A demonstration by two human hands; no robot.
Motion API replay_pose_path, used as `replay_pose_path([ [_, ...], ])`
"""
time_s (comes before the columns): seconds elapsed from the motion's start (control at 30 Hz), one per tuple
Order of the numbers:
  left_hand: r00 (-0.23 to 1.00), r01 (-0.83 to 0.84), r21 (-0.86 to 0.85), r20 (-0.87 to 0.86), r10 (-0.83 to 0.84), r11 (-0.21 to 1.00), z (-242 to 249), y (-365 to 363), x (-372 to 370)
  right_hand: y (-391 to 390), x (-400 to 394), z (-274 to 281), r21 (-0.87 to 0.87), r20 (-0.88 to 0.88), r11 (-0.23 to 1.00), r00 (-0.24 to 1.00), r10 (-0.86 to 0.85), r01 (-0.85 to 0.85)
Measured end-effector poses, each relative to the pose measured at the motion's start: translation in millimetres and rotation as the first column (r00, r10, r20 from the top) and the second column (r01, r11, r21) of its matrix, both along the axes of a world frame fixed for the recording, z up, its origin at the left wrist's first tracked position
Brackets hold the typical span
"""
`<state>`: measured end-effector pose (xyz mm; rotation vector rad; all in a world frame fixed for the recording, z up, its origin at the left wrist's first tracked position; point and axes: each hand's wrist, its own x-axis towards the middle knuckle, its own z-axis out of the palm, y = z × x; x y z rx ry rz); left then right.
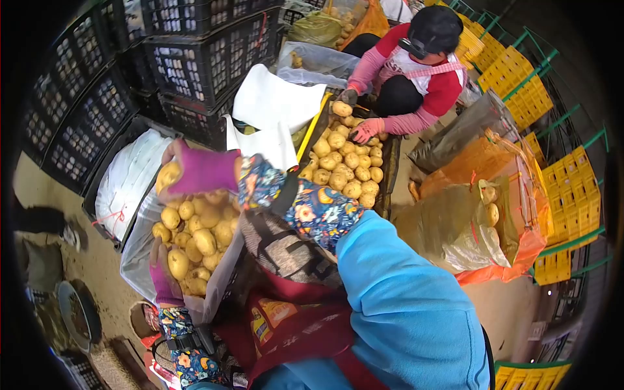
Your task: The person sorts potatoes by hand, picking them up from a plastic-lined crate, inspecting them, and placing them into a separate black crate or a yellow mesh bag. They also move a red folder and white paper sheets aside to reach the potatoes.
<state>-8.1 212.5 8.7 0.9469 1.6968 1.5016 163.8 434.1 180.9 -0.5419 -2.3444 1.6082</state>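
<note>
My right hand (198, 170), in a purple glove with bare fingertips, grips a yellow potato (168, 177) above the near crate's corner. Low at the left side of that crate is my left hand (165, 276), gloved the same way. Its fingers curl round another potato (177, 264), partly hidden by the glove. Between and below my hands lies a heap of potatoes (205, 242) in a crate lined with clear plastic (144, 250). Flowered sleeve covers wrap both my forearms.
Across from me a crouching person (416, 71) in gloves handles potatoes over another full crate (344, 162). Black crates (185, 68) stand stacked at upper left, beside a covered white bundle (127, 182). Orange bags (468, 166) and yellow crates (572, 188) line the right. A basin (78, 315) sits lower left.
</note>
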Motion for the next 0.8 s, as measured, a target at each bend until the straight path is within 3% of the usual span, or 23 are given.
replay_pose_path([
  [0.03, 1.0, 0.014, -0.051, -0.021, -0.015, 0.999, -21.7, -1.5, -6.5, 27.0, 15.7, -17.6, -0.05, -0.198, 0.999, 0.98, 0.008, -0.018],
  [0.07, 0.999, 0.022, -0.102, -0.042, -0.026, 0.995, -42.5, -3.8, -11.7, 34.1, 53.9, 2.4, -0.264, -0.125, 0.964, 0.992, -0.021, -0.013],
  [0.13, 0.987, 0.032, -0.176, -0.147, -0.058, 0.984, -90.8, -18.0, -24.7, 57.0, 117.5, -31.6, -0.549, -0.264, 0.833, 0.96, -0.092, -0.071],
  [0.17, 0.971, 0.036, -0.195, -0.225, -0.08, 0.98, -116.6, -29.5, -29.3, 69.7, 145.7, -71.6, -0.69, -0.345, 0.712, 0.923, -0.169, -0.127],
  [0.2, 0.942, 0.032, -0.194, -0.323, -0.094, 0.98, -141.6, -40.6, -31.3, 69.3, 180.3, -108.2, -0.921, -0.281, 0.356, 0.901, -0.33, -0.157],
  [0.23, 0.901, 0.023, -0.169, -0.424, -0.094, 0.985, -166.5, -52.0, -33.5, 58.0, 212.6, -119.1, -0.947, -0.22, 0.311, 0.875, -0.431, -0.084],
  [0.27, 0.889, -0.019, -0.202, -0.452, -0.076, 0.979, -169.4, -53.5, -19.3, 46.5, 237.6, -135.9, -0.989, -0.081, 0.146, 0.799, -0.596, 0.008],
  [0.33, 0.85, -0.111, -0.224, -0.527, -0.024, 0.968, -163.4, -52.7, 14.9, 38.0, 285.4, -196.6, -0.955, 0.007, 0.197, 0.679, -0.734, 0.222],
  [0.4, 0.809, -0.167, -0.236, -0.587, -0.003, 0.957, -154.9, -50.8, 32.7, 38.5, 346.3, -231.0, -0.976, -0.033, 0.174, 0.697, -0.717, 0.133],
  [0.43, 0.795, -0.186, -0.236, -0.607, 0.005, 0.954, -149.4, -50.3, 37.4, 44.2, 371.3, -240.2, -0.944, 0.162, 0.068, 0.632, -0.758, 0.323],
  [0.47, 0.784, -0.199, -0.24, -0.621, 0.007, 0.95, -145.8, -53.4, 39.2, 47.7, 376.9, -232.4, -0.92, 0.194, 0.015, 0.488, -0.851, 0.392],
  [0.53, 0.763, -0.224, -0.247, -0.646, 0.012, 0.943, -139.5, -52.3, 43.0, 72.2, 410.5, -262.5, -0.781, 0.158, 0.118, 0.377, -0.913, 0.613],
  [0.57, 0.75, -0.233, -0.257, -0.662, 0.005, 0.938, -136.3, -53.3, 44.9, 88.9, 417.0, -263.8, -0.76, 0.235, -0.001, 0.272, -0.933, 0.65],
  [0.63, 0.721, -0.256, -0.284, -0.692, -0.012, 0.924, -129.1, -53.7, 48.2, 114.7, 425.2, -264.9, -0.476, 0.234, -0.086, 0.032, -0.972, 0.875],
  [0.73, 0.644, -0.263, -0.313, -0.762, -0.076, 0.913, -108.5, -46.6, 62.3, 173.6, 463.8, -308.8, -0.283, 0.047, 0.034, 0.05, -0.998, 0.959],
  [0.77, 0.609, -0.262, -0.32, -0.787, -0.101, 0.91, -107.3, -45.8, 62.7, 191.3, 463.6, -313.6, -0.237, -0.104, 0.084, 0.061, -0.993, 0.968],
  [0.8, 0.672, -0.249, -0.32, -0.737, -0.075, 0.914, -123.1, -53.4, 50.8, 201.0, 469.5, -315.2, -0.246, -0.066, 0.064, 0.049, -0.997, 0.967],
])
